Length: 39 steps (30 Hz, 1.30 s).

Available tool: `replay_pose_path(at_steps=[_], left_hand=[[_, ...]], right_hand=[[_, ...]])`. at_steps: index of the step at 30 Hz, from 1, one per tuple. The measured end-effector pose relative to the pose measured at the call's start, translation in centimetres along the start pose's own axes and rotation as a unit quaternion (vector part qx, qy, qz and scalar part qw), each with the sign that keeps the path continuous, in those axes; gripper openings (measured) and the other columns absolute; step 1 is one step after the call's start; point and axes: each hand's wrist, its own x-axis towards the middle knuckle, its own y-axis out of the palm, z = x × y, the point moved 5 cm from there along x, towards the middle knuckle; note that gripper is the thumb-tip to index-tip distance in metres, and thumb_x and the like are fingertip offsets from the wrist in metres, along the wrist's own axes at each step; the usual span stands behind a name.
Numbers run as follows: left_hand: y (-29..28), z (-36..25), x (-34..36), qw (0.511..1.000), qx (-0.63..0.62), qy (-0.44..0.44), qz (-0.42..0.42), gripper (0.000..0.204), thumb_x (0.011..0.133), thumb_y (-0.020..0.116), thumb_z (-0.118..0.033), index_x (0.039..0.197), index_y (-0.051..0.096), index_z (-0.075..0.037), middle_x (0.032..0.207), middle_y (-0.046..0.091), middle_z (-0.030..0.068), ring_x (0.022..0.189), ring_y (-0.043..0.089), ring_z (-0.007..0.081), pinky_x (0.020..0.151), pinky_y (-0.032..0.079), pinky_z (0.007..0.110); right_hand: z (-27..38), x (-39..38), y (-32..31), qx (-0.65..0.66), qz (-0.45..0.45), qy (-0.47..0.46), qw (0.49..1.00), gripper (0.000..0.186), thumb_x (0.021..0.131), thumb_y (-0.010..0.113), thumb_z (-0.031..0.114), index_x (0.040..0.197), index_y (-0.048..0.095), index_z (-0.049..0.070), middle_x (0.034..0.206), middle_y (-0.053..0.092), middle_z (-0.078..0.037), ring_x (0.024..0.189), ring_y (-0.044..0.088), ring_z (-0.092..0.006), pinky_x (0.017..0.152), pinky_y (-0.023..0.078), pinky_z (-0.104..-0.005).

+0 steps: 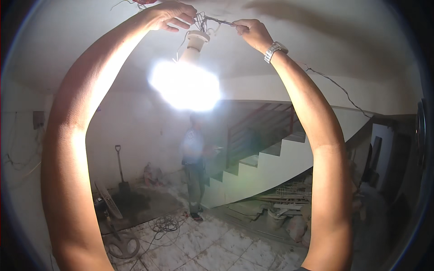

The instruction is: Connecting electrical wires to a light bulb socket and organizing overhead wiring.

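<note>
Overhead, a bundle of thin wires (201, 21) comes down from the ceiling to a white lamp holder (198, 37). A glowing bulb (185, 86) hangs below it, its outline lost in glare. Just left of the bundle is my left hand (174, 17), fingers stretched and apart, their tips close to the wires; whether they touch cannot be made out. On the other side my right hand (254, 32) pinches the end of a dark wire (221, 21) pulled sideways from the bundle. A metal watch (275, 50) is on my right wrist.
A person (194, 162) stands below, beyond the bulb, beside a staircase (262, 165). A shovel (119, 169) leans on the wall. A pedestal fan (108, 201) and coiled cable (165, 224) are on the tiled floor. Boards and rubble (285, 205) lie under the stairs.
</note>
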Motion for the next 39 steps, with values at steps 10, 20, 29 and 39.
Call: replay_pose_path(at_steps=[10,20,29,39], left_hand=[[-0.8,3.2,3.7,0.98,0.009,0.0,-0.198,0.055,0.092,0.069,-0.033,0.136,0.055,-0.002,0.131,0.061,0.0196,0.129,0.055,0.0279,0.113,0.042,0.045],[0.1,6.6,3.0,0.979,-0.087,0.032,-0.179,0.051,0.091,0.069,-0.014,0.138,0.051,-0.002,0.124,0.062,0.0189,0.122,0.06,0.027,0.112,0.045,0.039],[1.2,9.5,4.1,0.971,-0.169,0.083,-0.146,0.059,0.091,0.07,-0.014,0.142,0.044,0.003,0.13,0.059,0.0211,0.126,0.057,0.0267,0.113,0.043,0.04],[2.8,9.8,4.6,0.96,-0.232,0.105,-0.113,0.05,0.097,0.066,-0.021,0.141,0.05,-0.002,0.128,0.063,0.0139,0.121,0.061,0.0209,0.108,0.048,0.035]], right_hand=[[0.4,0.1,-1.5,-0.027,0.023,0.001,0.999,0.02,0.095,0.059,0.015,0.105,0.076,0.013,0.086,0.07,-0.007,0.075,0.062,-0.0186,0.071,0.05,-0.0338],[0.7,0.6,-0.8,-0.017,0.062,0.0,0.998,0.019,0.092,0.059,0.013,0.1,0.076,0.013,0.09,0.073,-0.009,0.081,0.065,-0.0221,0.076,0.052,-0.0358],[0.4,1.0,-0.6,0.002,0.082,-0.008,0.997,0.019,0.096,0.057,0.015,0.102,0.075,0.009,0.084,0.071,-0.004,0.078,0.062,-0.014,0.075,0.049,-0.0327],[1.0,0.8,-0.8,-0.029,0.113,-0.001,0.993,0.018,0.097,0.058,0.013,0.1,0.075,0.01,0.079,0.069,-0.002,0.079,0.062,-0.0136,0.076,0.048,-0.0332]])
